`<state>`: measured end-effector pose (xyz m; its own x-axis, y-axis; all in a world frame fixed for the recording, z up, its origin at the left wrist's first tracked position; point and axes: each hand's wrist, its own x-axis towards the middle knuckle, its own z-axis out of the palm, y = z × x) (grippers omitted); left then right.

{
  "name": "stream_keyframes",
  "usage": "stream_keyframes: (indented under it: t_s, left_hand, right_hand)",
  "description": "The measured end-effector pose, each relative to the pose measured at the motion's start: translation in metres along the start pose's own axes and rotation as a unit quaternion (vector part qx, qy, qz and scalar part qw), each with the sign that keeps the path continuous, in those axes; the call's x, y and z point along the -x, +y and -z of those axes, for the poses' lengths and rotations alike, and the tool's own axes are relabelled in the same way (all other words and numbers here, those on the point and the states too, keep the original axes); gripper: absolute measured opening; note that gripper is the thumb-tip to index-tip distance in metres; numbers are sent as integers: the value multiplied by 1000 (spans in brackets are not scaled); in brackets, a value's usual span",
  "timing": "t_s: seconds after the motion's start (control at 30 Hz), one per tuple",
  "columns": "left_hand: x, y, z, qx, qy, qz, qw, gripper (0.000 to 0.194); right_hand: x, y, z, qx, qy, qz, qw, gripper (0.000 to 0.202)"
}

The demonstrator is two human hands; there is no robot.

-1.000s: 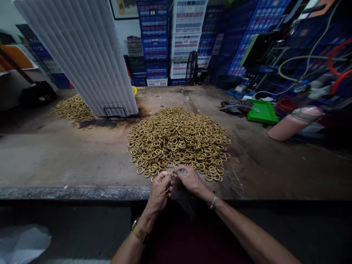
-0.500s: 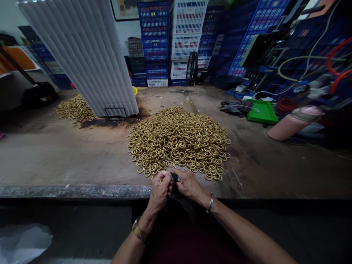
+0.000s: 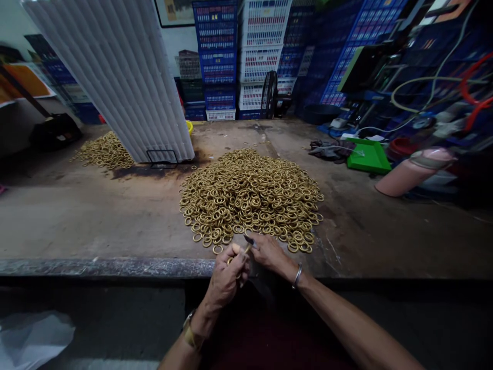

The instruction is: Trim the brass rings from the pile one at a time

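Observation:
A broad heap of gold-coloured rings (image 3: 250, 195) lies on the worktable in front of me. At its near edge my left hand (image 3: 226, 272) is closed, pinching a gold-coloured ring (image 3: 230, 261); another may be partly hidden by the fingers. Just to the right, my right hand (image 3: 269, 254) is closed around a small dark blade-like tool (image 3: 248, 239), whose handle is hidden in the palm. The tool's tip points left, close to the left fingertips. One loose ring (image 3: 217, 250) lies by the left hand on the table.
The worktable (image 3: 96, 216) has a worn front edge. A grey corrugated panel (image 3: 127, 77) leans at left beside a second ring pile (image 3: 103, 150). At right are a green tray (image 3: 368, 155), a pink bottle (image 3: 412, 172) and a dark cloth (image 3: 331, 150). Stacked crates (image 3: 215, 61) and a fan (image 3: 269, 95) stand behind.
My hands have drawn slightly apart, the left lower and the right a little rightward. The dark tool and the ring in the left fingers now show more plainly.

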<state>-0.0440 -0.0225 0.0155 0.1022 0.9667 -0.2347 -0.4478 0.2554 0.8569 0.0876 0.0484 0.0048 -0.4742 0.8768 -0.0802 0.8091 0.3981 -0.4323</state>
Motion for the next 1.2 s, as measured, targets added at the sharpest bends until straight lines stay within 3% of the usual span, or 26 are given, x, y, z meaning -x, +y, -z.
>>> stream_keyframes:
  t_s: [0.2, 0.3, 0.53, 0.73, 0.93, 1.07, 1.2]
  left_hand:
    - [-8, -3, 5, 124, 25, 33, 991, 31]
    - [-10, -6, 14, 149, 39, 40, 987, 30]
    - [-12, -5, 26, 235, 16, 78, 969, 28]
    - [-17, -5, 26, 280, 52, 95, 954, 21]
    - [-17, -5, 19, 163, 103, 27, 981, 30]
    - [-18, -6, 12, 38, 143, -1, 989, 41]
    - [-23, -8, 8, -29, 142, -8, 989, 45]
  right_hand:
    - [-19, -10, -6, 39, 49, -26, 998, 22]
    - [-31, -15, -10, 82, 45, -31, 995, 24]
    - [-42, -15, -10, 133, 42, -43, 989, 20]
    - [-42, -13, -10, 137, 35, -44, 989, 18]
    - [-38, -8, -10, 106, 43, -54, 992, 17]
    - [-25, -1, -9, 44, 90, -10, 995, 16]
    - [-11, 2, -8, -6, 121, 41, 992, 14]
